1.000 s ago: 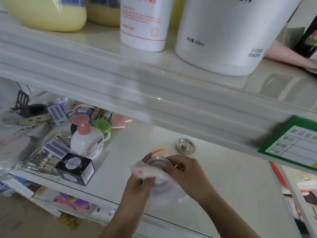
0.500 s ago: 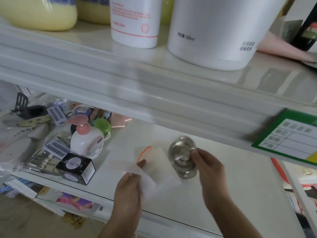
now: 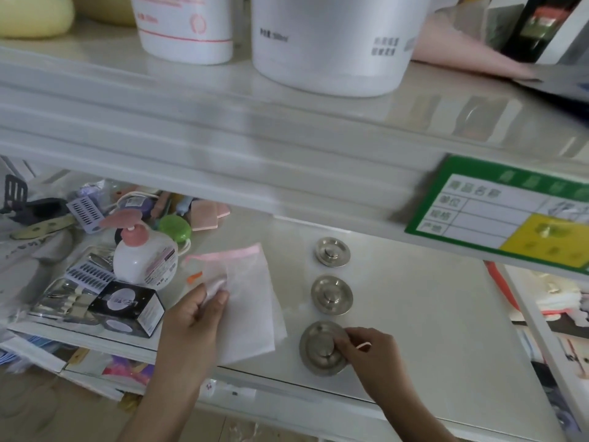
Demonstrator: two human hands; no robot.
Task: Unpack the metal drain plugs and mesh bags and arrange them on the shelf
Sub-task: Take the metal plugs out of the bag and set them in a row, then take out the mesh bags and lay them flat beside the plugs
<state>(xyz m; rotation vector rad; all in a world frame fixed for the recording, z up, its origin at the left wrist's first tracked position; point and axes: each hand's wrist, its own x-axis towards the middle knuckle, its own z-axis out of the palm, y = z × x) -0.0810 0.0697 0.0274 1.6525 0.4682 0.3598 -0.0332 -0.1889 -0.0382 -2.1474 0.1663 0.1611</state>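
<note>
Three round metal drain plugs lie in a column on the white shelf (image 3: 430, 314): a far plug (image 3: 333, 252), a middle plug (image 3: 331, 295) and a near plug (image 3: 320, 347). My right hand (image 3: 366, 349) grips the near plug's knob with its fingertips as the plug rests on the shelf. White mesh bags (image 3: 248, 301) with a pink drawstring edge lie flat to the left of the plugs. My left hand (image 3: 194, 311) pinches the left side of the top bag.
To the left the shelf is crowded: a pink pump bottle (image 3: 143, 256), a black box (image 3: 127, 307), a green round case (image 3: 175, 228), combs and packaged tools. The upper shelf holds big white tubs (image 3: 328, 43); a green price label (image 3: 503, 215) hangs from its edge.
My right hand pulled the plug out of the mesh bag, carried it right and set it down as the nearest in the column. My left hand laid the bag flat on the shelf.
</note>
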